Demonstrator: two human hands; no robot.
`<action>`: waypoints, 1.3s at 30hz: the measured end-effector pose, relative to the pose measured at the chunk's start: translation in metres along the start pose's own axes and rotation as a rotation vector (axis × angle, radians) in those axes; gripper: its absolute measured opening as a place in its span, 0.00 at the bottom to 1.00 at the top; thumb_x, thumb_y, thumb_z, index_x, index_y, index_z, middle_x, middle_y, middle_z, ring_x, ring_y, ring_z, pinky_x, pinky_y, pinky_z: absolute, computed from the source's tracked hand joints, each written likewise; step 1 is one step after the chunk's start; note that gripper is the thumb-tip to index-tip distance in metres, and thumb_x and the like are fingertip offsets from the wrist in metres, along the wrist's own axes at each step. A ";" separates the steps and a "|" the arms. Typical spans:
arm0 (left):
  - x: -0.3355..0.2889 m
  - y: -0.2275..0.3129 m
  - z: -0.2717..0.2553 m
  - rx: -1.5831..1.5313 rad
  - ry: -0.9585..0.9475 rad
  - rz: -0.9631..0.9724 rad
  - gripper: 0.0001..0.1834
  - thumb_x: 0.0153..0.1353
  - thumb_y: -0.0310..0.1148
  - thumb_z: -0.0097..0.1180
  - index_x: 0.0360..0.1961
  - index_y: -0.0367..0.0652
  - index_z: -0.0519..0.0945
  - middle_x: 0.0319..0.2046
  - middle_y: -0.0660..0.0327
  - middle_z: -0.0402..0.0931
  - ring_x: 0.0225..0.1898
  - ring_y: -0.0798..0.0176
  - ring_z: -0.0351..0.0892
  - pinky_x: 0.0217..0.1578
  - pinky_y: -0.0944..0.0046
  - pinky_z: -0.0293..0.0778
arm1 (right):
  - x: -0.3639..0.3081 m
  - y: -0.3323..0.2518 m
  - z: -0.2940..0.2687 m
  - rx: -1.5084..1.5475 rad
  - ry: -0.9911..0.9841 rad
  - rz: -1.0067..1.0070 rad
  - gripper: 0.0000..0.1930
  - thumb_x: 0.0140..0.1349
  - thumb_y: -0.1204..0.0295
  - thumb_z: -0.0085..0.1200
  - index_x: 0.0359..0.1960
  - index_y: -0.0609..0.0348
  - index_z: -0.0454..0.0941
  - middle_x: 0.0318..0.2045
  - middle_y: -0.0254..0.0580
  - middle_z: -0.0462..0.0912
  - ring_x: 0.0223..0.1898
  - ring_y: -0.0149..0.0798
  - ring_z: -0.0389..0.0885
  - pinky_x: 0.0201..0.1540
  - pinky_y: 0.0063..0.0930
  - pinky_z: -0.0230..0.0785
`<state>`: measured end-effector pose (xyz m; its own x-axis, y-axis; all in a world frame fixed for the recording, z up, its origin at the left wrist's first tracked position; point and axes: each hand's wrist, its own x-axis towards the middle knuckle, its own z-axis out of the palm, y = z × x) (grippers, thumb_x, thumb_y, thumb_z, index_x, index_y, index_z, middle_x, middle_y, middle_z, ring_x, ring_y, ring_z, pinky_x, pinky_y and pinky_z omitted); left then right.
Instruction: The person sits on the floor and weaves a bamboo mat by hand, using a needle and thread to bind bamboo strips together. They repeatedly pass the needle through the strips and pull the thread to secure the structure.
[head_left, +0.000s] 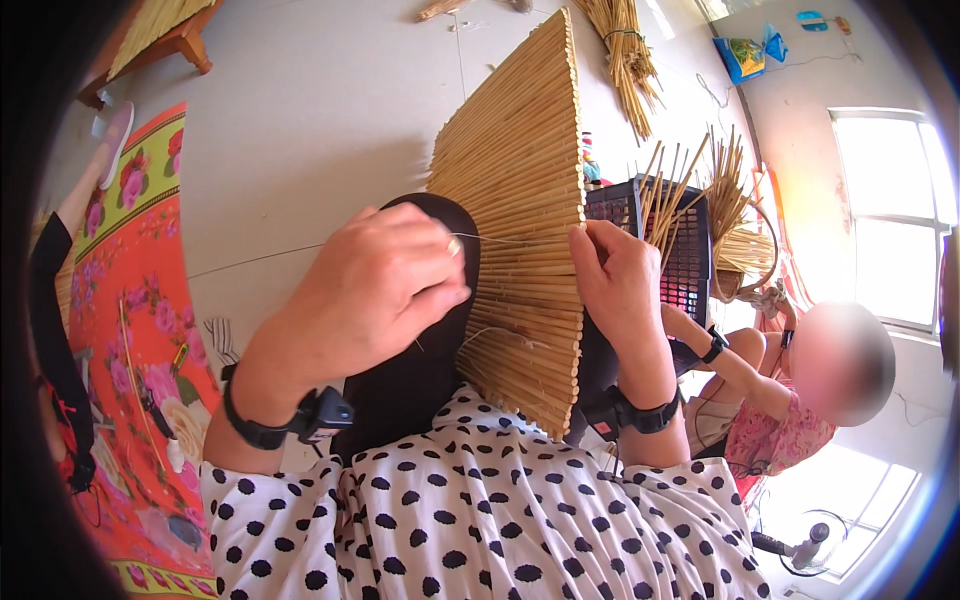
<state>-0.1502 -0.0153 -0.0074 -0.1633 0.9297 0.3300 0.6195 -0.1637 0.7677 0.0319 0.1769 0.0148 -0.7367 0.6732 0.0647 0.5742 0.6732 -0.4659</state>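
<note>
A mat of straw-coloured reeds (pixel 525 150), bound side by side, stands tilted across my dark-trousered lap. My right hand (pixel 618 275) pinches its right edge, thumb against the reed ends. To the left of the mat, my left hand (pixel 385 275) is raised above my knee with its fingers curled together, slightly blurred. A thin pale thread (pixel 490 238) runs from the mat's face to this hand, and a line of it stretches on to the left behind the hand. Lower on the mat lies another loop of thread (pixel 500 332). The left fingertips are partly hidden.
Beyond my right hand stands a black plastic crate (pixel 618 208) with loose reeds. A reed bundle (pixel 625 65) lies on the floor behind. Another person (pixel 770 400) sits at right, near a fan (pixel 812 548). A red floral cloth (pixel 140 300) spreads at left, beside another person's leg.
</note>
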 end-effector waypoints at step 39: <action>0.061 -0.018 0.087 0.158 0.348 0.040 0.07 0.51 0.24 0.59 0.25 0.41 0.72 0.20 0.57 0.71 0.23 0.51 0.77 0.24 0.54 0.75 | 0.001 -0.014 -0.006 -0.016 -0.092 0.058 0.08 0.62 0.71 0.60 0.35 0.66 0.84 0.20 0.49 0.80 0.19 0.41 0.80 0.25 0.31 0.70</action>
<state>-0.1046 0.0728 -0.0494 -0.3708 0.7513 0.5459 0.7372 -0.1193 0.6650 0.0255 0.1700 0.0266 -0.7315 0.6804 -0.0438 0.6219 0.6395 -0.4520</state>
